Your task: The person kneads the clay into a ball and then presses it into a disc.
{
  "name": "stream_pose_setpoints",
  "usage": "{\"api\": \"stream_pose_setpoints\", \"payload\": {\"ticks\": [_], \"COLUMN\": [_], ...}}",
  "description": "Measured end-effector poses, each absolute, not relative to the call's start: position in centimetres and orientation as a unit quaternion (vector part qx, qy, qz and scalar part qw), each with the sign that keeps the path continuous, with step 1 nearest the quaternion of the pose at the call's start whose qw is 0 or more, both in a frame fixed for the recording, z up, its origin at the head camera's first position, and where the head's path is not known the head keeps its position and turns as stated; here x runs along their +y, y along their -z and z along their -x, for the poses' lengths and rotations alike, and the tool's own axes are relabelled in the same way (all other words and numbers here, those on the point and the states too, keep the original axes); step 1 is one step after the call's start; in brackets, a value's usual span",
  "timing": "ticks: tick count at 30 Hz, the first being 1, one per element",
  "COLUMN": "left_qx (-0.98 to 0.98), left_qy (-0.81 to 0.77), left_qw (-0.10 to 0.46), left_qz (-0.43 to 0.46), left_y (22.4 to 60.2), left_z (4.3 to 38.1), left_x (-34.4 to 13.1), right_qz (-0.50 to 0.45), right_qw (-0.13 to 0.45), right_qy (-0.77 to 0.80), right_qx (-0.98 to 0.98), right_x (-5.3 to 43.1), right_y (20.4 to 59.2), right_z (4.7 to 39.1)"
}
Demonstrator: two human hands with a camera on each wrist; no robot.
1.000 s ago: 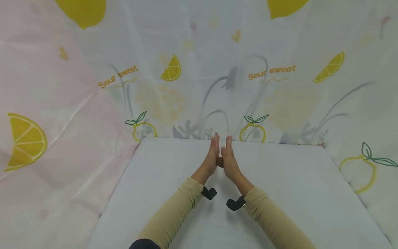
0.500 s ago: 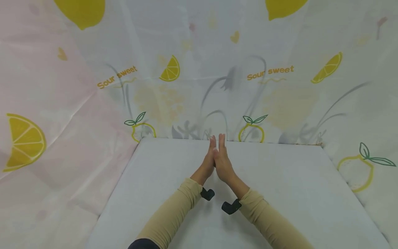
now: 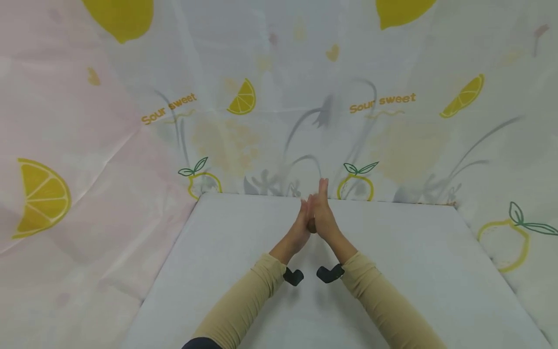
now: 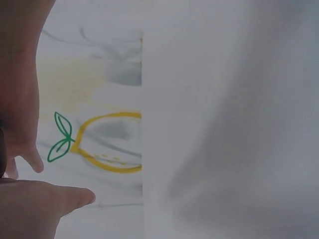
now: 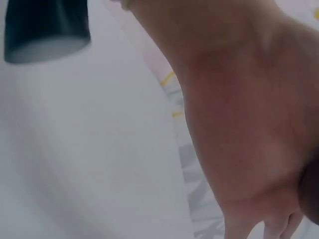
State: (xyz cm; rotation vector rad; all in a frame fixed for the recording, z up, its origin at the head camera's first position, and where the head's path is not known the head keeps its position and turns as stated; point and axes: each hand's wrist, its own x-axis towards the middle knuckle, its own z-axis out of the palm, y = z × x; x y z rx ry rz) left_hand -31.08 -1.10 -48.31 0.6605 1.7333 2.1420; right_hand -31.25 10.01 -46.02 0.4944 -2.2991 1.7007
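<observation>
Both hands (image 3: 326,220) — fingers (image 3: 323,190) straight, not clenched — press a brown lump (image 3: 311,226) between them above the white table (image 3: 401,261).

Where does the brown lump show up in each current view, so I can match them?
Head: the brown lump is between the left hand and right hand, slightly right of and below centre.
Left wrist: uncertain; only a dark sliver at the left edge could be it.
Right wrist: lower right, cut off by the edge.
Shared landmark: the white tabletop.
</observation>
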Motion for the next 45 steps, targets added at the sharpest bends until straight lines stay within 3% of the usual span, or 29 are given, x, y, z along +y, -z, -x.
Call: {"api": "stream_pose_setpoints", "payload": {"ticks": [8,18,27,34,45], "left_qx": [0.605,0.601,0.643,0.66,0.625], "left_qy": [-0.742,-0.756,-0.744,-0.736,-0.737], "left_qw": [0.173,0.121,0.074,0.088,0.143], "left_qz": [-0.231,-0.23,-0.168,-0.124,-0.211], "left_y": [47.4,46.6,46.7,47.9,48.9], "left_z": [30.4,31.4,31.8,31.5,31.0], "left_x": [-1.0,-1.7,-1.8,-1.6,-1.0], "right_qz": [-0.134,-0.139,-0.179,-0.201,-0.178], "right_qw": [0.078,0.036,0.05,0.077,0.129], "right_qy": [-0.597,-0.609,-0.612,-0.607,-0.587], "right_qx": [-0.788,-0.78,-0.769,-0.765,-0.779], "right_x": [11.8,11.2,9.1,8.2,9.6], "right_y": [46.9,48.9,48.8,47.4,46.4], "right_z": [32.2,31.5,28.8,28.4,30.9]}}
